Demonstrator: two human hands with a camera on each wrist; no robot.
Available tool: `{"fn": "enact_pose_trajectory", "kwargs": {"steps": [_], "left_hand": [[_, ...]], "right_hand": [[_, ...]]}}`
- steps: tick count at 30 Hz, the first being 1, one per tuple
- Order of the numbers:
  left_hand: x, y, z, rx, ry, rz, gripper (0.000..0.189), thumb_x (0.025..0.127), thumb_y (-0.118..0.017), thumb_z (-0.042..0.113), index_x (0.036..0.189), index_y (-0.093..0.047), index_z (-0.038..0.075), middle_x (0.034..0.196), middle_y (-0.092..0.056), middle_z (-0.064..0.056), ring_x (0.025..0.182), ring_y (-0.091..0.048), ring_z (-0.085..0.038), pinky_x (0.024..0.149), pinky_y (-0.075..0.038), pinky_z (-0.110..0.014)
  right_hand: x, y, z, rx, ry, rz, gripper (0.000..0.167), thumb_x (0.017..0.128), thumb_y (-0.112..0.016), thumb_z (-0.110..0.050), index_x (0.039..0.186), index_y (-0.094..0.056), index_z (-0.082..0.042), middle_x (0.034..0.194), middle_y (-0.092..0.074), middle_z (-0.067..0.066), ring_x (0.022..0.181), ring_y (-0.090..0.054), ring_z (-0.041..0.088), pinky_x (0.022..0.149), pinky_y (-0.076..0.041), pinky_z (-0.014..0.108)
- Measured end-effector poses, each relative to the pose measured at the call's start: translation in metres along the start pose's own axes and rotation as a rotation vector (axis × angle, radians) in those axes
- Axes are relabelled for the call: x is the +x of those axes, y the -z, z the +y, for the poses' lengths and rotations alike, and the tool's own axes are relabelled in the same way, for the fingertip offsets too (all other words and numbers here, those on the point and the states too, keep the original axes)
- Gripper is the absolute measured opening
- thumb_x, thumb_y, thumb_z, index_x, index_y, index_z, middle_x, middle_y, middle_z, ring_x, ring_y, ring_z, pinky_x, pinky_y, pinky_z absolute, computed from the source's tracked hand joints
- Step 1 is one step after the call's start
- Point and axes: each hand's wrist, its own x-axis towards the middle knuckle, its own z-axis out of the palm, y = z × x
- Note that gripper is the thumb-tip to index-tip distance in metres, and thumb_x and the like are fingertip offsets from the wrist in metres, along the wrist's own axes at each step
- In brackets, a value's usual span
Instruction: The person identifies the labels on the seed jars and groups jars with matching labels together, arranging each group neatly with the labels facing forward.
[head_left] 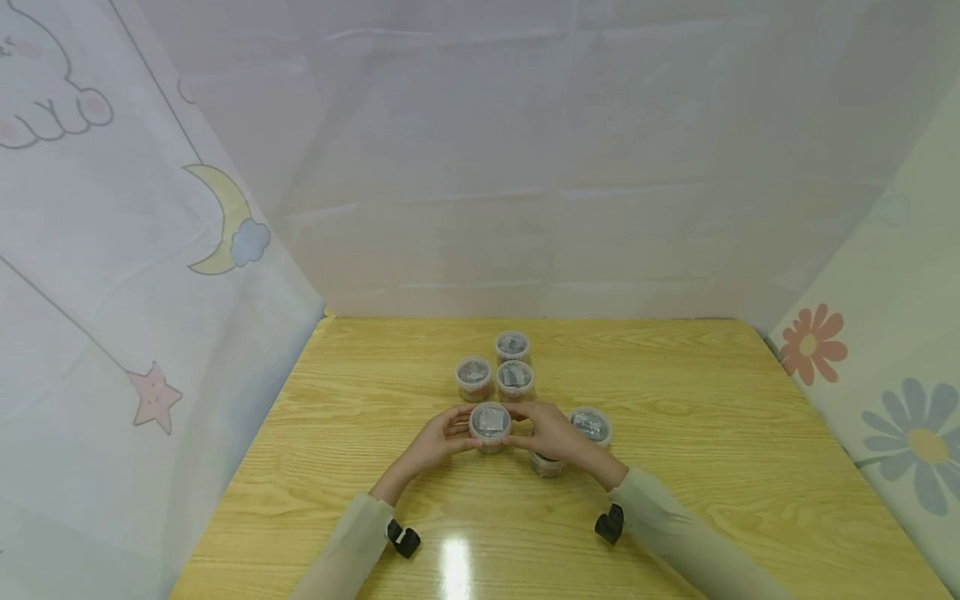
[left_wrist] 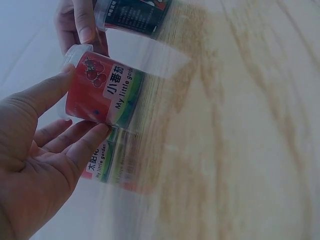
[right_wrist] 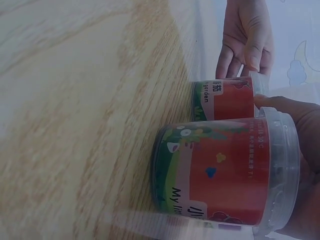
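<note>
In the head view a small round tub (head_left: 491, 425) with a clear lid stands between both hands. My left hand (head_left: 438, 437) grips it from the left, thumb at the front and fingers behind. From the other side my right hand (head_left: 555, 433) pinches it with thumb and fingers at the lid. The left wrist view shows the tub's red label (left_wrist: 92, 87) with tomatoes and the words "My little garden". Under the right hand, partly hidden, stands another tub (head_left: 547, 467); its red side and clear lid (right_wrist: 285, 165) are close up in the right wrist view.
Behind the hands stand a left tub (head_left: 474, 382), a middle tub (head_left: 515, 383) and a far tub (head_left: 513, 346). One more tub (head_left: 592, 425) is beyond the right forearm. All are on a wood-grain table (head_left: 360, 375), bordered by printed cloth walls (head_left: 465, 208).
</note>
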Motion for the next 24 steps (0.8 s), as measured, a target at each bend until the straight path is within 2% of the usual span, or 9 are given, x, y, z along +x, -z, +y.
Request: {"fn": "enact_pose_trajectory", "kwargs": {"steps": [2, 6, 9, 12, 15, 20, 22, 24], "left_hand": [[-0.001, 0.0, 0.004, -0.017, -0.001, -0.01, 0.062, 0.084, -0.068, 0.008, 0.138, -0.039, 0.003, 0.138, -0.043, -0.021, 0.122, -0.047, -0.037, 0.097, -0.045, -0.038], [-0.006, -0.001, 0.021, -0.037, -0.003, -0.038, 0.066, 0.084, -0.066, 0.005, 0.14, -0.033, -0.002, 0.139, -0.04, -0.025, 0.125, -0.043, -0.04, 0.101, -0.04, -0.044], [-0.01, -0.001, 0.033, -0.003, -0.007, -0.048, 0.067, 0.085, -0.066, 0.007, 0.141, -0.032, -0.002, 0.141, -0.038, -0.024, 0.127, -0.04, -0.04, 0.103, -0.038, -0.048], [-0.011, -0.001, 0.036, 0.038, -0.015, -0.045, 0.068, 0.085, -0.067, 0.009, 0.142, -0.032, 0.0, 0.144, -0.035, -0.021, 0.129, -0.038, -0.04, 0.104, -0.035, -0.05], [-0.011, -0.001, 0.037, 0.06, -0.026, -0.036, 0.069, 0.085, -0.067, 0.01, 0.143, -0.031, 0.004, 0.147, -0.03, -0.02, 0.132, -0.034, -0.038, 0.106, -0.032, -0.051], [-0.004, -0.003, 0.021, 0.149, -0.066, 0.016, 0.065, 0.086, -0.067, 0.025, 0.143, -0.035, 0.02, 0.149, -0.031, -0.01, 0.135, -0.032, -0.03, 0.11, -0.028, -0.047], [-0.001, -0.003, 0.015, 0.205, -0.102, 0.036, 0.064, 0.086, -0.066, 0.029, 0.142, -0.037, 0.022, 0.148, -0.034, -0.007, 0.134, -0.033, -0.029, 0.109, -0.028, -0.047], [0.0, -0.004, 0.016, 0.249, -0.14, 0.04, 0.063, 0.087, -0.065, 0.03, 0.142, -0.037, 0.018, 0.147, -0.035, -0.009, 0.134, -0.034, -0.031, 0.109, -0.028, -0.049]], "right_hand": [[0.0, 0.0, 0.001, -0.001, 0.006, 0.003, 0.056, 0.084, -0.07, -0.026, 0.132, -0.051, -0.006, 0.121, -0.061, 0.01, 0.105, -0.06, 0.03, 0.082, -0.053, 0.043], [-0.001, 0.0, 0.002, -0.003, 0.012, 0.014, 0.056, 0.084, -0.07, -0.028, 0.131, -0.052, -0.005, 0.121, -0.061, 0.011, 0.105, -0.06, 0.03, 0.076, -0.055, 0.04], [-0.002, 0.001, 0.003, 0.0, 0.02, 0.018, 0.057, 0.084, -0.069, -0.03, 0.132, -0.051, -0.005, 0.121, -0.06, 0.012, 0.105, -0.059, 0.031, 0.072, -0.056, 0.036], [-0.003, 0.001, 0.004, 0.022, 0.032, 0.021, 0.058, 0.084, -0.069, -0.029, 0.133, -0.05, -0.004, 0.123, -0.059, 0.012, 0.106, -0.059, 0.032, 0.069, -0.056, 0.03], [-0.004, 0.002, 0.004, 0.044, 0.028, 0.019, 0.059, 0.084, -0.069, -0.03, 0.135, -0.049, -0.007, 0.124, -0.058, 0.011, 0.107, -0.057, 0.033, 0.068, -0.054, 0.022], [-0.005, 0.003, 0.006, 0.065, 0.02, 0.018, 0.059, 0.085, -0.069, -0.029, 0.136, -0.048, -0.01, 0.129, -0.054, 0.012, 0.109, -0.056, 0.033, 0.068, -0.052, 0.018], [-0.007, 0.004, 0.006, 0.064, 0.027, 0.024, 0.058, 0.085, -0.069, -0.027, 0.136, -0.048, -0.009, 0.13, -0.053, 0.013, 0.109, -0.056, 0.034, 0.069, -0.053, 0.018], [-0.008, 0.005, 0.006, 0.05, 0.041, 0.036, 0.058, 0.084, -0.069, -0.025, 0.135, -0.048, -0.008, 0.13, -0.054, 0.014, 0.108, -0.056, 0.035, 0.069, -0.053, 0.018]]}}
